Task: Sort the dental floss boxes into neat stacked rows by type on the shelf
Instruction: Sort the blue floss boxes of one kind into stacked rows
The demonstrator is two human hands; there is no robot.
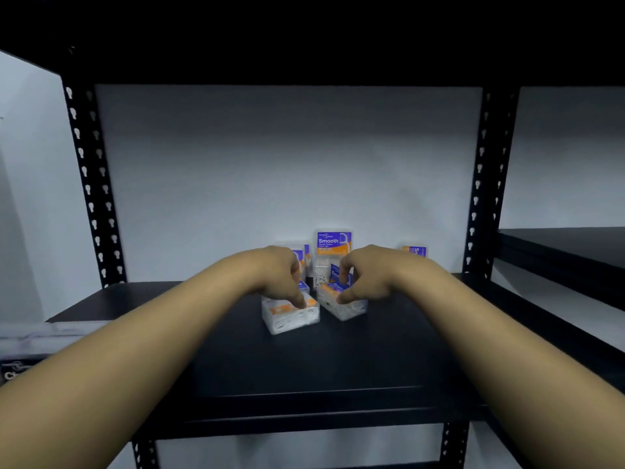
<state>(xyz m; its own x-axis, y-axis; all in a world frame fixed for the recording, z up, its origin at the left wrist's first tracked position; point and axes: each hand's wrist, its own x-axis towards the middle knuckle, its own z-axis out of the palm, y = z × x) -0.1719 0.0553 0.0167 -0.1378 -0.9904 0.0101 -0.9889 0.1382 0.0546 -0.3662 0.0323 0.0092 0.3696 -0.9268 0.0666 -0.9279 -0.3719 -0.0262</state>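
Several clear dental floss boxes with purple and orange labels sit in a loose cluster at the middle back of the black shelf (338, 360). My left hand (280, 275) grips a flat-lying box (291, 318) from above, thumb on its orange label. My right hand (368, 277) pinches another lying box (348, 306) with a "Round" label. Behind them a "Smooth" box (334, 245) stands upright. One more box (415, 251) shows behind my right wrist, and others are partly hidden behind my left hand.
Black perforated uprights (91, 184) (487, 184) frame the bay, with a white wall behind. The upper shelf is dark overhead. A second black shelf (568, 245) lies to the right. A box with lettering (13, 370) sits at the far left edge.
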